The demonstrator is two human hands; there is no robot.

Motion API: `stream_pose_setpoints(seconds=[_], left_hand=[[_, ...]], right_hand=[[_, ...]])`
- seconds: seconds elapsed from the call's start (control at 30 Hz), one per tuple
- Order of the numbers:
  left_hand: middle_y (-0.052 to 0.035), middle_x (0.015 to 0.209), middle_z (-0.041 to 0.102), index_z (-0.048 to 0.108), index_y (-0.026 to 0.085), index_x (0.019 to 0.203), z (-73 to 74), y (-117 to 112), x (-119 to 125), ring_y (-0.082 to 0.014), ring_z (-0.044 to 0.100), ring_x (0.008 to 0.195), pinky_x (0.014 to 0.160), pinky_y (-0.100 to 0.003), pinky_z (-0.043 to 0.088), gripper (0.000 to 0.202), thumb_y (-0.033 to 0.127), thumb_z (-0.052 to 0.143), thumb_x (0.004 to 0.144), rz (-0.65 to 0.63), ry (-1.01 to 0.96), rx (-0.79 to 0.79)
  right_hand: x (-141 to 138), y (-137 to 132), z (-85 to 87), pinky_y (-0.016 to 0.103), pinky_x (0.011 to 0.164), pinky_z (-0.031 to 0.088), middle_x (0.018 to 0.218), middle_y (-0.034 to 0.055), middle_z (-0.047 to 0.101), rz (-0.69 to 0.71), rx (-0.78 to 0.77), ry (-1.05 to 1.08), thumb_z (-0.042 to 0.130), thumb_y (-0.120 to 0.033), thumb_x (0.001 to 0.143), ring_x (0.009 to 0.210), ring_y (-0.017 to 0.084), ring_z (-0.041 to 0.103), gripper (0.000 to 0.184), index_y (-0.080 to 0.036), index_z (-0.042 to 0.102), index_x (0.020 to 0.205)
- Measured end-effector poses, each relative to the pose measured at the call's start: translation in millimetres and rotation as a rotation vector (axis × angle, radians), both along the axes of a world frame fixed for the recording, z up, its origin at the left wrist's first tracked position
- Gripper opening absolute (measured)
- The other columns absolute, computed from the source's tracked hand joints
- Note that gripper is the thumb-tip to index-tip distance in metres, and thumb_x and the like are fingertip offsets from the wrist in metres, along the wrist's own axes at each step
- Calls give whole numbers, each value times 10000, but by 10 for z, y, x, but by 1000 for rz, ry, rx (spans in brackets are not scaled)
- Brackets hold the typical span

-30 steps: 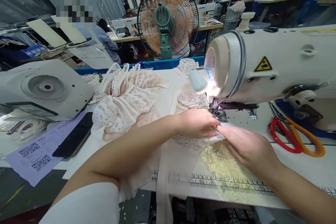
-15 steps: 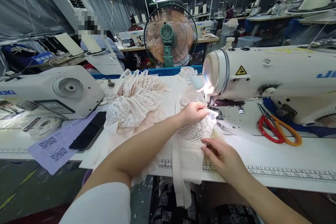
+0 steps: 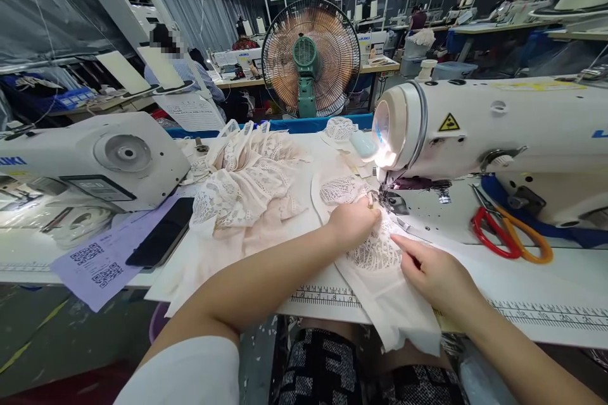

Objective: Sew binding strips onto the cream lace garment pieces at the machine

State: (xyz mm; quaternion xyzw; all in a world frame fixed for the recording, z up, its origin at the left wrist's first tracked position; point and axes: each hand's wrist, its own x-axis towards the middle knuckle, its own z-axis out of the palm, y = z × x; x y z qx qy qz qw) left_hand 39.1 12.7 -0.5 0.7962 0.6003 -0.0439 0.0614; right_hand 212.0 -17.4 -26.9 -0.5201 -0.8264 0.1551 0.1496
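Observation:
A cream lace garment piece (image 3: 375,253) lies under the needle end of the right-hand sewing machine (image 3: 456,126), its plain lower part hanging over the table's front edge. My left hand (image 3: 355,224) is closed on the lace close to the presser foot; its fingertips pinch the fabric. My right hand (image 3: 439,275) rests at the right edge of the same piece, index finger stretched out onto the lace and thumb a little apart from it. The machine's lamp lights the needle area brightly, and my left hand partly covers the lace.
Red-and-orange scissors (image 3: 513,228) lie right of the needle. More lace garments (image 3: 251,183) are heaped at left, beside a black phone (image 3: 164,231) on a purple printed sheet (image 3: 90,266). A second sewing machine (image 3: 95,158) stands left, a green fan (image 3: 308,57) behind the table.
The lace piece has turned, its lower end swinging right. My left hand has moved slightly down, and my right hand has shifted right along the fabric edge. The view has tilted slightly.

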Motion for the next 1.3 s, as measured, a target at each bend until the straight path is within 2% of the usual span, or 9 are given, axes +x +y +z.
stream_pose_setpoints(seconds=[0.27,0.47,0.57,0.77,0.93,1.03,1.13,1.3], left_hand=[[-80,972,531,621,190,992,-86,160,54,-177,575,691,511,-271,382,250,223,419,848,-17,2,90],[-56,996,535,622,210,972,-118,220,60,-182,565,744,515,-264,363,234,214,442,823,19,-44,104],[-52,1007,544,613,218,1000,-138,233,51,-191,557,791,529,-268,366,244,216,439,829,41,-68,106],[-50,956,544,632,192,876,-131,242,52,-185,549,759,480,-272,321,188,199,458,805,9,-34,105],[-46,939,538,629,194,875,-133,249,51,-177,545,738,469,-268,293,193,184,447,810,1,-28,109],[-46,935,537,628,192,848,-140,251,51,-172,543,724,468,-266,291,197,194,432,823,5,-40,123],[-48,940,541,634,196,852,-151,269,45,-173,546,726,480,-267,313,204,207,432,827,11,-47,136],[-50,1027,552,642,222,945,-173,350,-11,-195,568,790,529,-275,388,243,205,441,808,37,-66,130]], right_hand=[[-15,165,40,246,493,453,885,17,724,0,94,-122,374,-150,773,715,185,656,428,-249,675,1062],[-25,255,99,284,574,489,966,32,717,-7,16,-206,377,-148,770,784,208,657,447,-236,663,1102],[-14,258,95,264,519,468,937,23,720,-6,25,-195,377,-143,766,761,202,658,442,-259,674,1072],[-6,257,45,248,455,423,845,12,721,0,52,-161,374,-147,774,671,185,643,432,-272,675,1057],[-28,269,70,266,498,447,897,20,717,-20,5,-219,372,-153,771,736,205,646,441,-261,666,1082],[-43,277,105,276,536,457,863,20,713,-30,-26,-251,374,-147,769,744,207,640,455,-255,648,1116],[-62,296,120,264,500,421,829,17,704,-27,-31,-287,360,-141,772,715,202,629,455,-268,642,1105],[-101,334,102,259,472,350,882,28,702,-18,35,-320,359,-155,797,716,201,624,396,-275,646,1042]])
